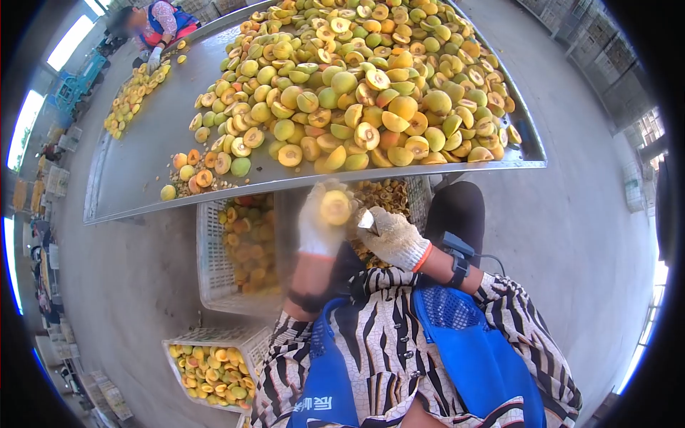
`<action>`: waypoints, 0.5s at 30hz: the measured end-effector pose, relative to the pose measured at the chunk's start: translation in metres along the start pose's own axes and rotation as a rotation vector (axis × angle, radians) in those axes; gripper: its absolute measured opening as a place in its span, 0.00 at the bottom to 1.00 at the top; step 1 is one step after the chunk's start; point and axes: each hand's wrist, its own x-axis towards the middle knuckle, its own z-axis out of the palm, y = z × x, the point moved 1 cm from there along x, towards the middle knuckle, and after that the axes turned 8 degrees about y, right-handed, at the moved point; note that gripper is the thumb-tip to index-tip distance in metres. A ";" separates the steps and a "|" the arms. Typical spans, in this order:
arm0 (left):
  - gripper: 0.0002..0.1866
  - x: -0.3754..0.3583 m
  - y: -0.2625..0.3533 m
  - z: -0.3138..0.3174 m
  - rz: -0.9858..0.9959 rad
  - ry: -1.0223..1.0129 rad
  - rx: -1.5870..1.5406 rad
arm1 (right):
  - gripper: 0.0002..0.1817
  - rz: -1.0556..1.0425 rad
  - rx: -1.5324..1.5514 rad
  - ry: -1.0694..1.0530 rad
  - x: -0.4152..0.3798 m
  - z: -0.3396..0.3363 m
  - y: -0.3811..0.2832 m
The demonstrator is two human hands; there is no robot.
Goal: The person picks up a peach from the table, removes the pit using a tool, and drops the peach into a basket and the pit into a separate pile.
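Note:
My left hand (319, 227), in a white knit glove with an orange cuff, is closed around a peach half (335, 207). Its yellow cut face is turned toward me, and motion smears it a little. Just to the right, my right hand (398, 241), gloved the same way, grips a small knife (367, 220). Only its short flat metal blade shows, pointing at the peach half; the handle is hidden in my fist. Both hands are in front of the table's near edge, above a crate of pits and scraps (389, 196).
A metal table (150, 171) with a raised rim bears a large heap of halved peaches (342, 93). Left of my knees stands a crate (212, 250) of peaches; another crate (214, 371) of halves sits lower left. Across the table, a co-worker (163, 25) reaches toward a smaller pile.

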 end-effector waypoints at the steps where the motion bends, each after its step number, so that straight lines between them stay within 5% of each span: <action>1: 0.16 -0.003 -0.004 0.003 0.008 0.008 0.019 | 0.17 0.014 -0.012 0.031 -0.001 0.003 0.001; 5: 0.14 -0.011 -0.018 0.007 0.048 -0.020 0.074 | 0.17 -0.038 -0.083 0.000 -0.004 0.007 0.006; 8: 0.13 -0.021 -0.024 0.010 0.267 -0.044 0.311 | 0.16 -0.006 -0.104 0.025 -0.008 0.011 0.009; 11: 0.14 -0.021 -0.026 0.015 0.112 0.009 0.142 | 0.20 -0.042 -0.063 0.074 -0.006 0.024 0.028; 15: 0.17 -0.021 -0.034 0.016 0.152 0.041 0.216 | 0.18 -0.067 -0.031 0.074 -0.007 0.032 0.039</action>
